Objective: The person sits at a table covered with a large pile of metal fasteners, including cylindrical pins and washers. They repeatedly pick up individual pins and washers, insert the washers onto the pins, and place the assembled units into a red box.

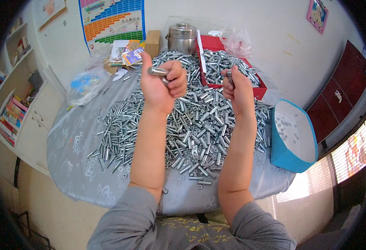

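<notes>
My left hand is raised over the pile with its thumb up. Its fingers curl round a shiny metal sleeve, and a second metal piece shows below it against the palm. At about the same height, my right hand pinches a small, dark, ridged metal piece between thumb and fingers; most of it is hidden. Beneath both hands spreads a large heap of silvery metal sleeves and bolts, with nuts and washers scattered along its near edge.
A red box full of metal parts stands at the back right. The blue box at the right edge holds washers. A lidded steel pot, a cardboard box and a plastic bag sit on the grey-covered table.
</notes>
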### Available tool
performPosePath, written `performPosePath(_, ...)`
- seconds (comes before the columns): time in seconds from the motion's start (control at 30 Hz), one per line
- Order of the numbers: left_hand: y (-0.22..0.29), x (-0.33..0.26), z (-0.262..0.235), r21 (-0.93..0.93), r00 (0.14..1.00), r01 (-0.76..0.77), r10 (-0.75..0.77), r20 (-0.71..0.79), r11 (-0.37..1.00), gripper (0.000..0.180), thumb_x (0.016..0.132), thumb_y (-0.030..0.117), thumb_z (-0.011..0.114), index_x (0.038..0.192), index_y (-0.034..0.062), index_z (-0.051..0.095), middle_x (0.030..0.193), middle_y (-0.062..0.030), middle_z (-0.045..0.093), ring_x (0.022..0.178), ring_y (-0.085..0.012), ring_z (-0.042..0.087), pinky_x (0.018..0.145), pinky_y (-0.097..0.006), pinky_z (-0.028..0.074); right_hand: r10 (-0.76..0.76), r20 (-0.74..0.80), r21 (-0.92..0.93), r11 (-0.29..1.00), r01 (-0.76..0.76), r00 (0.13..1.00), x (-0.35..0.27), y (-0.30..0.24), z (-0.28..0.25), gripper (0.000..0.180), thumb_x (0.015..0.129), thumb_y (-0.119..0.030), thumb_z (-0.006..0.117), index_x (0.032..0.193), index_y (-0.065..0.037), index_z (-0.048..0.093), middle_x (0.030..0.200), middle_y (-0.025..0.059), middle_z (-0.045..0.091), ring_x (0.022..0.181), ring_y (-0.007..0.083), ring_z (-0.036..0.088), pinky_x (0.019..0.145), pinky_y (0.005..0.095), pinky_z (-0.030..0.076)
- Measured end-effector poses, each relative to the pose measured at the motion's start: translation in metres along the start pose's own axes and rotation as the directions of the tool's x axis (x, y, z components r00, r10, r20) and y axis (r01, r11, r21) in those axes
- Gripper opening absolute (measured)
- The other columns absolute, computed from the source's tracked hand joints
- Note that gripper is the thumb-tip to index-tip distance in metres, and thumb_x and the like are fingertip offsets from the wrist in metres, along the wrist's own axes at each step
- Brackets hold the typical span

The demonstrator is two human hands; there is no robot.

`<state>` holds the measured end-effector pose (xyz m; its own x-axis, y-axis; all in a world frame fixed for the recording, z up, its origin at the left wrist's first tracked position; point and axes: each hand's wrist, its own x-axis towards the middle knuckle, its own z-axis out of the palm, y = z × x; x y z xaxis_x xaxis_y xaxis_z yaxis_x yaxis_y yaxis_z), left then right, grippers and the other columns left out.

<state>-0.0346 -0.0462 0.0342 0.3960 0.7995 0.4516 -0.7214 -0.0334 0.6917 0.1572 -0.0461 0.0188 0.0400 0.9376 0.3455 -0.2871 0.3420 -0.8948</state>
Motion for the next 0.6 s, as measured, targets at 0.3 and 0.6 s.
performPosePath(0.3,0.018,-0.004,-0.022,0.001,0.986,-0.152,0.152,-0.07,0.988,0.058,0.084,0.063,0.018,0.056,0.0142,0.028,0.049,0.0019,0.025,0.042,-0.0097,0.021,0.039,-0.024,0.017,0.041,-0.092,0.158,0.987,-0.026,0.995,0.003,0.003,0.001,0.031,0.092,-0.029,0.042,0.097,0.001,0.049,0.062,-0.0025,0.039,0.049,0.0029,0.029,0.042,0.0177,0.024)
performPosePath(0.6,0.011,-0.005,-0.005,0.039,0.993,-0.113,0.112,0.045,0.993,0.058,0.084,0.064,0.016,0.057,0.0138,0.027,0.05,0.0015,0.026,0.043,-0.0098,0.02,0.04,-0.024,0.017,-0.052,-0.021,0.114,0.992,0.054,0.998,0.01,0.015,-0.008,0.031,0.085,-0.023,0.057,0.098,0.004,0.051,0.065,-0.0035,0.045,0.054,0.0035,0.038,0.046,0.0188,0.029)
